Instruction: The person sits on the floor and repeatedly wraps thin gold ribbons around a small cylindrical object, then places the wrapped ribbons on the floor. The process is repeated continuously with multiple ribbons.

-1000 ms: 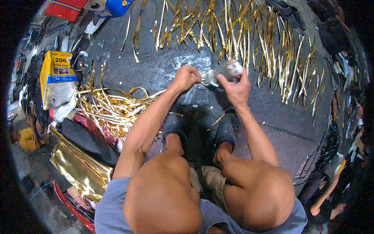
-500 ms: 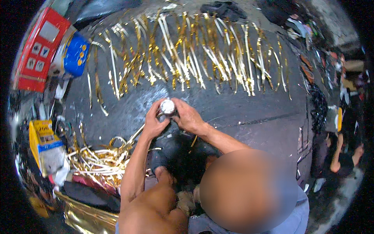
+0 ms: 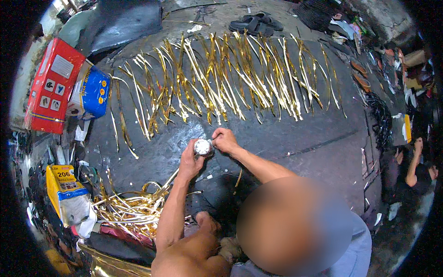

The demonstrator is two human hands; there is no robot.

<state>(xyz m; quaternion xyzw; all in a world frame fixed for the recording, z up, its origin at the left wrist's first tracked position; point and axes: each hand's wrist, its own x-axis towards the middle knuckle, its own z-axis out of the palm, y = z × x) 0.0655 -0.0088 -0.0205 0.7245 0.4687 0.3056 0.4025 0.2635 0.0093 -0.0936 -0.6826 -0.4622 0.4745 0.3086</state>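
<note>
A small round container [image 3: 202, 147] with a white, shiny top sits in my left hand [image 3: 190, 159], whose fingers and thumb wrap around its side. Just to the right and slightly above it is my right hand [image 3: 224, 140], fingers curled and pinched together near the container's rim; whatever is between them is hidden or too small to name. Beyond both hands, many gold and pale strips [image 3: 221, 78] lie side by side in a wide row across a dark mat [image 3: 304, 138]. A tangled heap of similar gold strips [image 3: 134, 203] lies at the left, close to my left forearm.
A red box [image 3: 53, 87] and a blue and white box [image 3: 92, 94] stand at the far left. Nearer is a yellow and blue box [image 3: 69, 191]. Black sandals [image 3: 256, 24] lie beyond the mat. At the right is another person's arm [image 3: 413, 164].
My right hand has come off the container and moved a little to the right, its fingers curling. My left hand still grips the container. The whole view has shifted, so things sit lower.
</note>
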